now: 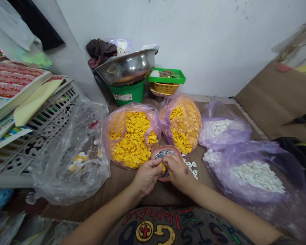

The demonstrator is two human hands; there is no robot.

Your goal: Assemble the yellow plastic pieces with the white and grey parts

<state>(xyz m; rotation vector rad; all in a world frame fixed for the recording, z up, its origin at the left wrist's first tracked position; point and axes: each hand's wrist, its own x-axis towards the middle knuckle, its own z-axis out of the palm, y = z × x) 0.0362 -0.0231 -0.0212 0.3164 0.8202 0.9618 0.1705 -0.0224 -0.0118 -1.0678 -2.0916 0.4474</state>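
Yellow piece [163, 167] sits pinched between left hand [146, 176] and right hand [177, 170], both closed on it; best kept low over the bead bowl [165, 147].

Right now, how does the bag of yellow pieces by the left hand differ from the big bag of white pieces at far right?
The yellow bag holds yellow pieces, the white bag off-white ones. The yellow bag looks round and full; the white bag is slacker, loose film spread around its filling. The left hand and right hand, pinching one yellow piece, are nearer the yellow bag than the white bag. Both are thin translucent plastic bags.
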